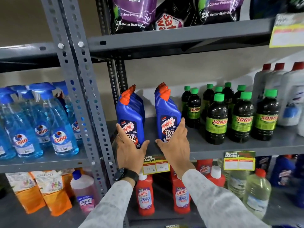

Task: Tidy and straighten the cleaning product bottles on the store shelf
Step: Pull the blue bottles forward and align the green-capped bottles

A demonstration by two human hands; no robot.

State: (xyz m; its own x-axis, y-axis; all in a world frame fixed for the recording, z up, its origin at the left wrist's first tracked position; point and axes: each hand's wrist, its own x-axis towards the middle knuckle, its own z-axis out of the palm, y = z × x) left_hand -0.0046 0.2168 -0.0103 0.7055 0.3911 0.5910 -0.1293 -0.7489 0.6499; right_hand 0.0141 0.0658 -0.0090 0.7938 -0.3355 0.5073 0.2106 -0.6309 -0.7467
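Grey shelf (213, 148), hands (131, 150) (174, 145) cupping two blue Harpic bottles (130, 116) (167, 116)

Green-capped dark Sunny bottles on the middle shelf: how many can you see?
9. Front row of three; the rest behind: two at left, four at back. More may be hidden.

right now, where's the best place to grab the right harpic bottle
Take the right Harpic bottle low on its broad flat body, coming from the front, thumb one side and fingers the other. Its slanted neck is narrow and offset, and the right hand already wraps the base.
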